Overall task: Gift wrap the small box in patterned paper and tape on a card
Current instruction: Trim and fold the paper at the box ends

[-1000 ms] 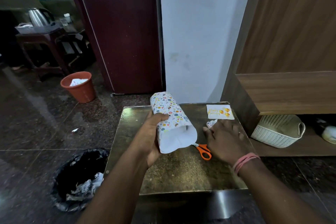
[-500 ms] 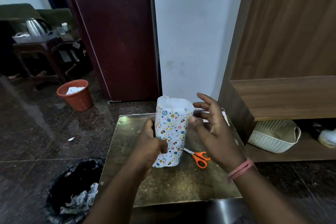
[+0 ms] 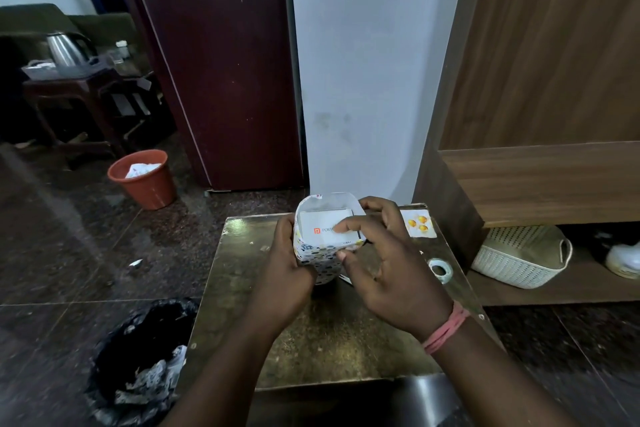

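Dark stone floor [image 3: 52,253], maroon door [image 3: 221,62], white wall [image 3: 363,62].

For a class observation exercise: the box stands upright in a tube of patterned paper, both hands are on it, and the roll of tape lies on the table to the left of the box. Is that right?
One detail is wrong. The roll of tape lies to the right of the box, beyond the right hand, as the head view shows. The patterned paper, left hand and table are as stated.

The right hand [image 3: 391,263] has come onto the upright wrapped box [image 3: 323,243], a fingertip inside its open top.
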